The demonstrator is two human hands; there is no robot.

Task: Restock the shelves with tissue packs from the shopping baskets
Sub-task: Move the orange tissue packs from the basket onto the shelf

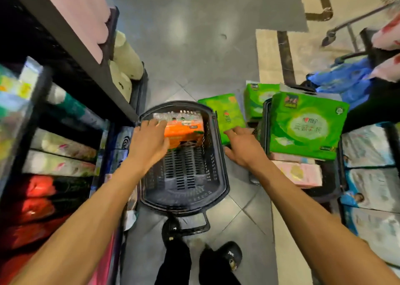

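Both forearms were cut off by the lower edge, and blur smeared the shelves (71,46) at the left. In the black basket (225,176) on the floor, the left hand (149,139) lay on the orange tissue pack (184,133) at the far end, fingers over its top, thumb at its near face; I could not tell if they clenched it. The right hand (242,148), fingers straight and released, touched the near edge of a slim green pack (225,116) just beside the basket
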